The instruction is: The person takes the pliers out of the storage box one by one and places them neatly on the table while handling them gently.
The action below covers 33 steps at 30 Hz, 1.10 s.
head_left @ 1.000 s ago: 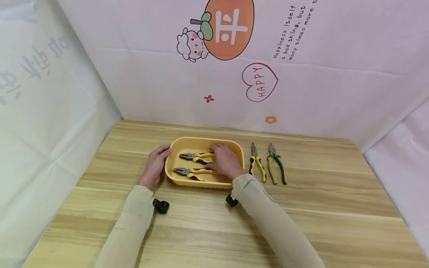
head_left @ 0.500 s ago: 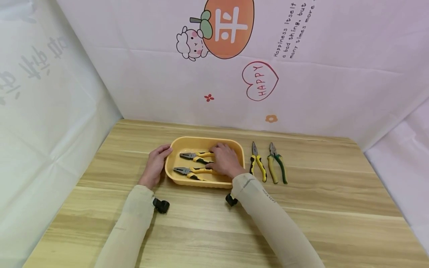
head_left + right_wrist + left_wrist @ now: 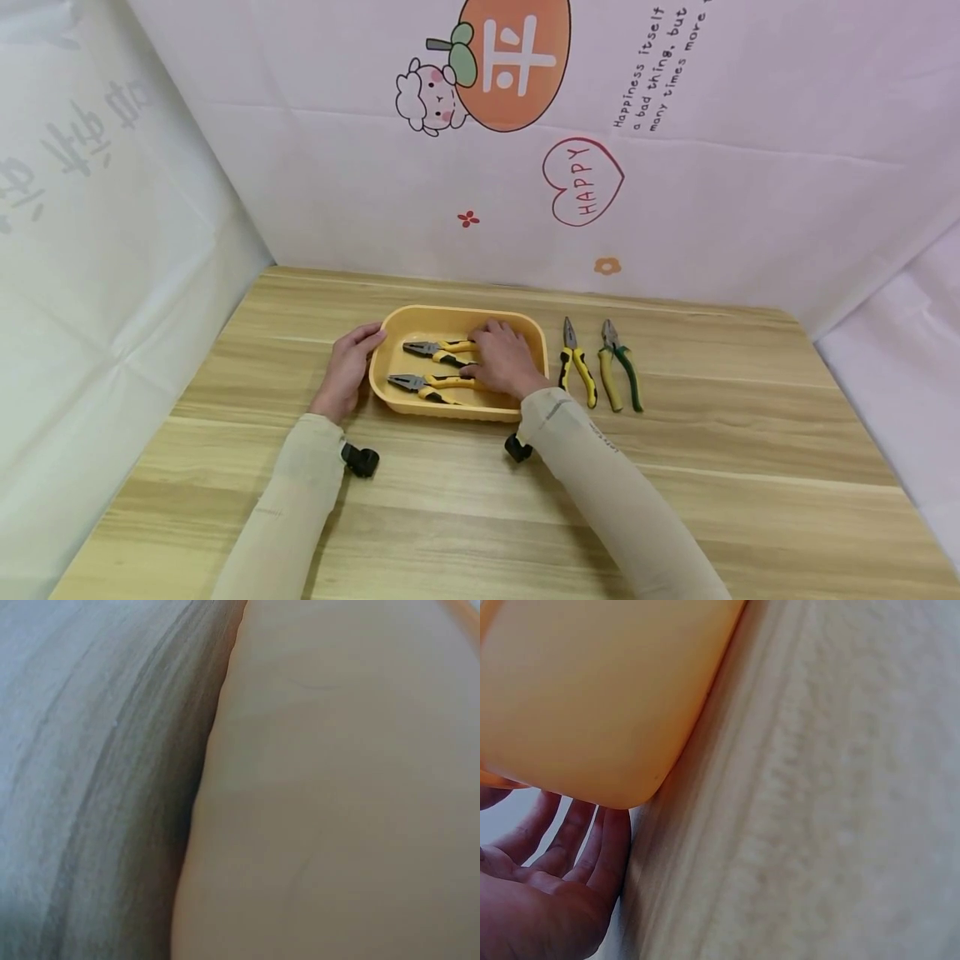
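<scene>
A yellow plastic basin holds two combination pliers with yellow-and-black handles. My right hand reaches into its right half and grips the handles of the upper pliers, fingers on the far side and thumb on the near side. The lower pliers lie beside them, handle ends hidden by the hand. My left hand rests against the basin's left end. In the left wrist view, the fingers of that hand extend to the basin's outer wall. The right wrist view shows only the basin's side and tabletop.
Right of the basin lie long-nose pliers with yellow-and-black handles. Beside them are pliers with green handles. All stand on a wooden table. A white printed cloth hangs behind, with more cloth at both sides.
</scene>
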Available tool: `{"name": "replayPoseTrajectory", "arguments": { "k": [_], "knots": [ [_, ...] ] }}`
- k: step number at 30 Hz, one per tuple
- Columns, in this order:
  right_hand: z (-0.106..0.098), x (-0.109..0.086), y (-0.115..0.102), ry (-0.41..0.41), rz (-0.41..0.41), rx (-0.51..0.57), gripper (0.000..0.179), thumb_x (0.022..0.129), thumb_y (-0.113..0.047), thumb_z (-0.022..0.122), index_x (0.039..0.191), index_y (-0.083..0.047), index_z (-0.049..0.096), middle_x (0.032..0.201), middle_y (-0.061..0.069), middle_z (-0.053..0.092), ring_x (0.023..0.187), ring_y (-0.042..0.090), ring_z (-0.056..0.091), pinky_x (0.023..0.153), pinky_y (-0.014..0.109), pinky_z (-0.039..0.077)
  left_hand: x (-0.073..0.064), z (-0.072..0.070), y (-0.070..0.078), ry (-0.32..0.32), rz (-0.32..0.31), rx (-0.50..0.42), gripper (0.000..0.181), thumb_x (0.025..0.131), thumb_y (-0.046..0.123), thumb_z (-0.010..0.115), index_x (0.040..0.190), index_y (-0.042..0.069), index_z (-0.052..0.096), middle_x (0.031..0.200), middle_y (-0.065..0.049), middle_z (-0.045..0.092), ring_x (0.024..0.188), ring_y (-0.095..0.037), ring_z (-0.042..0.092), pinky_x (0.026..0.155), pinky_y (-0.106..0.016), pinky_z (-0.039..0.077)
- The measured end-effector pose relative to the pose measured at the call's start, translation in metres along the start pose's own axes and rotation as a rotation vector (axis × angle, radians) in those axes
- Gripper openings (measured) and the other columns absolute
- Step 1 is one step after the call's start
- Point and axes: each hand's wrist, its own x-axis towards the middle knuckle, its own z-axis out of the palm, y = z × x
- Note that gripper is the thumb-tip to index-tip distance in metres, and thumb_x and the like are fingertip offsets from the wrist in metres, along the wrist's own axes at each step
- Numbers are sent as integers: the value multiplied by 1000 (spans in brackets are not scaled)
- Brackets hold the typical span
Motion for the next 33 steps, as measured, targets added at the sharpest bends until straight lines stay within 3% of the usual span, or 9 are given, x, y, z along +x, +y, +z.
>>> {"name": "replayPoseTrajectory", "arguments": {
  "k": [19, 33],
  "knots": [
    [-4, -3, -3, 3, 13, -23, 59, 93, -41, 75, 139, -7, 60, 136, 14, 54, 127, 34, 46, 103, 59, 40, 0, 0, -1, -3, 6, -2, 43, 108, 22, 51, 145, 0, 51, 144, -15, 51, 118, -22, 57, 88, -21, 52],
    [-6, -6, -1, -13, 27, -15, 57, 95, -42, 72, 138, -7, 60, 134, 16, 54, 119, 33, 49, 95, 58, 44, 1, -1, -2, -1, 5, -7, 44, 108, 22, 50, 145, -2, 50, 144, -18, 51, 117, -22, 57, 88, -22, 53]
  ]
}}
